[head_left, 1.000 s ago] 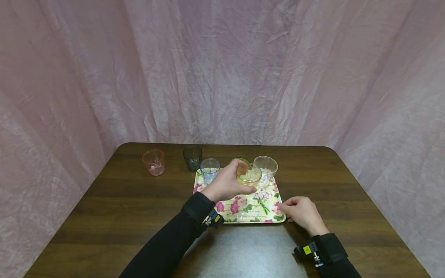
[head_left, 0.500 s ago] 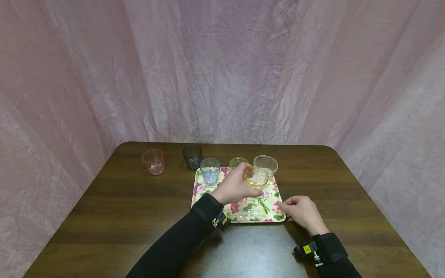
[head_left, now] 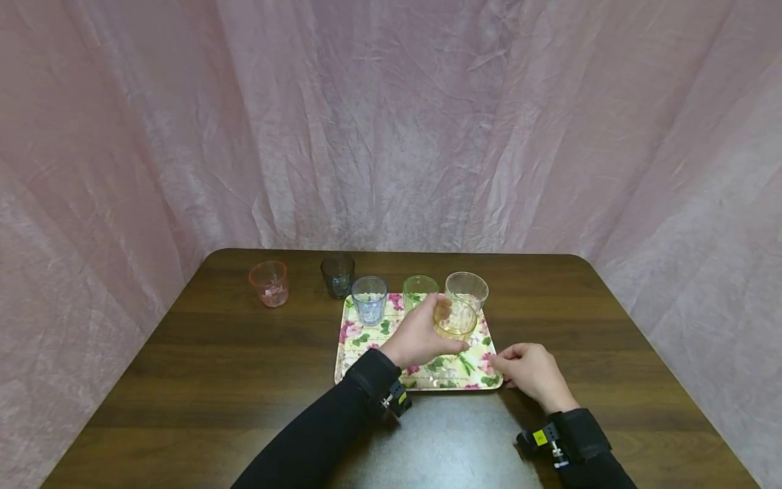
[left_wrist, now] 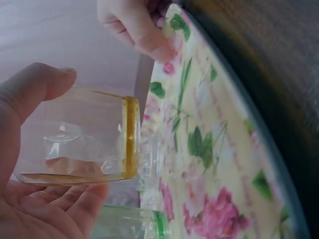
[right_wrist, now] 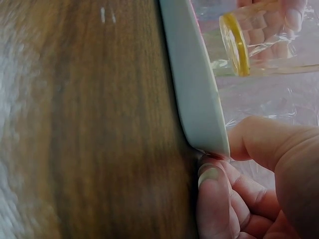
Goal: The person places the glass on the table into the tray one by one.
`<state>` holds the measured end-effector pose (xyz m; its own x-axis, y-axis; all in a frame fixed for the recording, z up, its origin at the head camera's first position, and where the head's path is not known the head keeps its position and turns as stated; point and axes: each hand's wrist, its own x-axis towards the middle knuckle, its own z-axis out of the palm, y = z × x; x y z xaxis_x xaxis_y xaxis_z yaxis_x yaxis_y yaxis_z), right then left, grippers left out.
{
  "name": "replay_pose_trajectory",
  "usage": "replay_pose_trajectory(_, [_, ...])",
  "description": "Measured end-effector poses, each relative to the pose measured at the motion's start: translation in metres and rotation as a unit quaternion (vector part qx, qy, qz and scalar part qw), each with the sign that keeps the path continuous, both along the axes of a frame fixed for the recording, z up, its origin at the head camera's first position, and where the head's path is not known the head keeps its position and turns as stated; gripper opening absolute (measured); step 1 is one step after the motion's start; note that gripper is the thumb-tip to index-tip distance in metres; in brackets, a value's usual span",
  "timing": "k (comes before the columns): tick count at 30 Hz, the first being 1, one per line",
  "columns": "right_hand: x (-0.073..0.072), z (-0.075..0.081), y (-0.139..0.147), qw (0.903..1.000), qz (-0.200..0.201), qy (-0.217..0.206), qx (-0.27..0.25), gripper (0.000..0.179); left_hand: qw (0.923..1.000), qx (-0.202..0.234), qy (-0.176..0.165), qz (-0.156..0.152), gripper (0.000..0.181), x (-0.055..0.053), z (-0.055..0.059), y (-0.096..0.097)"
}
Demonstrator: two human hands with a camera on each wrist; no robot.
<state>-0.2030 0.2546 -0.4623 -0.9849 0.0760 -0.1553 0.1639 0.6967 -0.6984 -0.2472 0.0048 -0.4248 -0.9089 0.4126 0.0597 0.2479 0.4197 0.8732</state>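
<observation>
Above one tray (head_left: pixel 357 345) bearing three glasses (head_left: pixel 370 305), the left hand (head_left: pixel 420 335) grips one yellow glass (head_left: pixel 457 324), while the right hand (head_left: pixel 531 370) pinches the tray's near-right corner (head_left: pixel 497 382) and two more glasses (head_left: pixel 269 286) stand on the tabletop (head_left: pixel 617 360).

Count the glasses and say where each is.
6: pink glass on the table's left; dark glass off the tray's far-left corner; blue glass, green glass, clear glass, left to right along its far side; yellow glass in the left grip, over it. None seems hidden.
</observation>
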Motion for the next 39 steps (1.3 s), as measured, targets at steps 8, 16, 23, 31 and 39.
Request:
replay_pose_trajectory(8, [0.001, 0.0, -0.001, 1.0, 0.0, 0.003, 0.001, 0.029, 0.9999, 0.007, -0.006, 0.007, 0.085, 0.004, -0.006, 0.007])
replay_pose_trajectory(16, [0.0, -0.001, 0.001, 1.0, 0.0, 0.001, -0.007, 0.029, 0.9999, -0.002, 0.014, 0.002, 0.08, 0.007, -0.012, 0.017])
replay_pose_trajectory(23, [0.0, -0.001, 0.001, 0.9999, -0.003, 0.001, -0.011, 0.028, 0.9999, 0.004, 0.015, 0.003, 0.081, 0.008, -0.019, 0.026])
replay_pose_trajectory(31, [0.001, 0.0, 0.0, 0.9999, -0.004, 0.001, -0.012, 0.028, 0.9995, -0.013, 0.027, 0.007, 0.083, 0.01, -0.025, 0.032])
replay_pose_trajectory(39, [0.001, 0.001, 0.0, 0.9999, -0.006, -0.003, -0.015, 0.026, 0.9991, -0.024, 0.033, 0.011, 0.085, 0.011, -0.028, 0.033])
